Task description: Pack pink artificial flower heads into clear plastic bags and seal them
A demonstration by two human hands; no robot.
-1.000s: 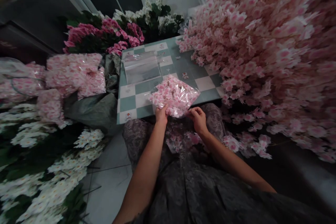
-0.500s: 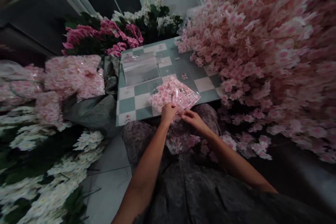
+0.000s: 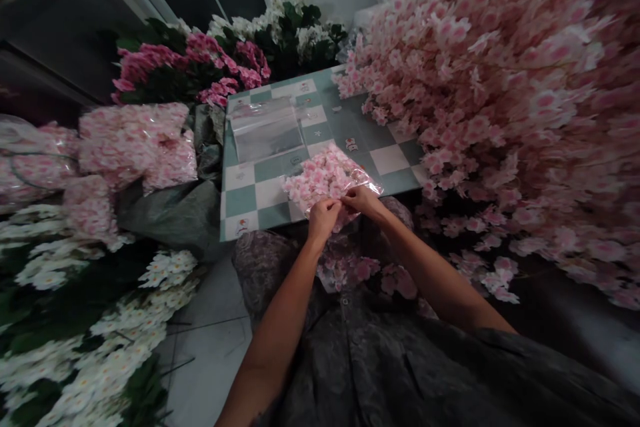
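Note:
A clear plastic bag of pink artificial flowers (image 3: 323, 173) lies at the front edge of the low checkered table (image 3: 240, 200). My left hand (image 3: 325, 215) pinches the near edge of the bag. Close beside it, my right hand (image 3: 361, 200) has its fingers closed on the same edge, the fingertips of both hands almost meeting. Exactly what part of the bag lies between the fingers is too small to make out. More pink flowers (image 3: 350, 270) rest below the table edge, at my lap.
A stack of flat clear bags (image 3: 267, 130) lies on the table's left part. Tall pink blossom branches (image 3: 480, 93) crowd the right side. Filled flower bags (image 3: 137, 143) and white flowers (image 3: 100, 340) stand at left. Magenta flowers (image 3: 195, 60) line the back.
My right hand has moved up and slightly left along the bag's near edge, its back now turned upward. My left hand stays nearly in place, a little lower.

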